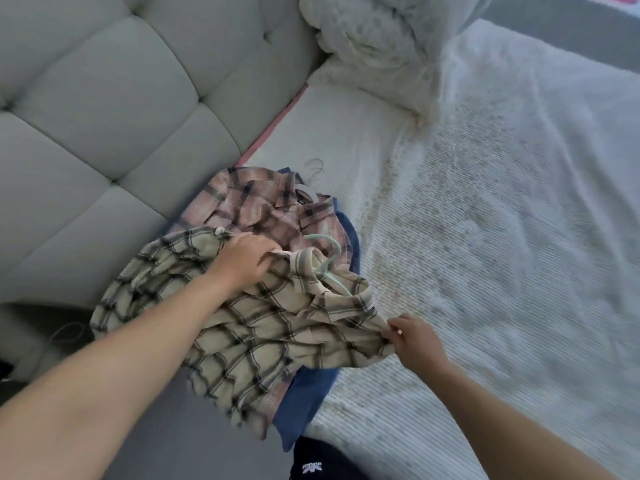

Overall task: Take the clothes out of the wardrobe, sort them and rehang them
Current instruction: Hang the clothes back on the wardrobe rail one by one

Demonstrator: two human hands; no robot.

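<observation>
A beige plaid shirt (263,327) on a pale green hanger (329,261) lies on top of a pile at the bed's left edge. My left hand (242,259) grips its left shoulder near the collar. My right hand (415,337) pinches its right shoulder edge. Under it lies a pink plaid shirt (256,206) on a white hanger (313,173). A blue garment (304,396) sits at the bottom of the pile, mostly covered.
The white textured bedspread (502,237) stretches to the right. A grey tufted headboard (104,109) stands on the left, with white pillows (374,46) at the back. My dark trousers with a white logo (311,467) show at the bottom.
</observation>
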